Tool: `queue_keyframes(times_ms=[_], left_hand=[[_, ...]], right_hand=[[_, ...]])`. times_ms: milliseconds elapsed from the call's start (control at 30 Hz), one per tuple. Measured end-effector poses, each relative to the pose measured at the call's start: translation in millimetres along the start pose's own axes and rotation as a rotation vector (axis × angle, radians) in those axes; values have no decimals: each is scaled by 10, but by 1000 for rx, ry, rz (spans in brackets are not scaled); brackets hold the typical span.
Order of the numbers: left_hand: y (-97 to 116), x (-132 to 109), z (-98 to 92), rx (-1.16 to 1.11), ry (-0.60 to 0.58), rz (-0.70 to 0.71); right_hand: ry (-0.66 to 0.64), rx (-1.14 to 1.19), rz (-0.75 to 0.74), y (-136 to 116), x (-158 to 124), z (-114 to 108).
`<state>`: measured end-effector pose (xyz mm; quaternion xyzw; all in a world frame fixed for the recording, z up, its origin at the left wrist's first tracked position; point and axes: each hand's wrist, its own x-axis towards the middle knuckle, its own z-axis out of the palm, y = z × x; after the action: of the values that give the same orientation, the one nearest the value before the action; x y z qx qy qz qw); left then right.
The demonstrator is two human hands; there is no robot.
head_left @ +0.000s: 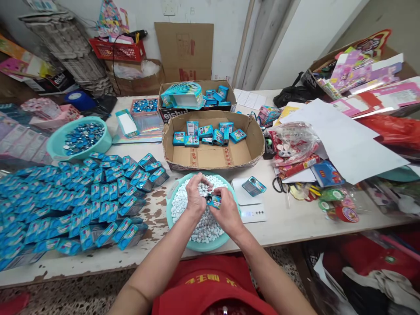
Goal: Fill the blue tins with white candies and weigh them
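Observation:
Over a turquoise basin [226, 242] heaped with small white pellets [205, 232], both my hands work close together. My left hand [195, 194] is curled around a few of the white pellets, right at the mouth of a small blue box [215, 201]. Fingers of my right hand [229, 212] grip that box, which is tilted, with a dark opening facing my left hand. Beside the basin on the right, another blue box [253, 186] rests on a white digital scale [251, 213].
Many blue boxes [105, 197] stand packed on the table to the left. Behind the basin is a cardboard tray [213, 161] with several finished-looking boxes. A turquoise bowl [52, 148] holds blue-and-silver discs. Scissors [278, 185], tape rolls [331, 194] and paper sheets [341, 135] lie to the right.

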<state>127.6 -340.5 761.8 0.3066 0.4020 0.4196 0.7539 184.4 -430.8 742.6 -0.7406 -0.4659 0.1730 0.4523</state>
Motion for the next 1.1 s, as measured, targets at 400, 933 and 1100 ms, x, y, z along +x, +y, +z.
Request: queue_keyframes(times_ms=[400, 933, 1100], left_hand=[[81, -48, 68, 87, -91, 144], [137, -188, 180, 85, -237, 82], [198, -25, 91, 97, -250, 180]], right_hand=[[46, 63, 122, -115, 24, -39], [94, 105, 100, -125, 28, -73], [77, 193, 106, -48, 12, -202]])
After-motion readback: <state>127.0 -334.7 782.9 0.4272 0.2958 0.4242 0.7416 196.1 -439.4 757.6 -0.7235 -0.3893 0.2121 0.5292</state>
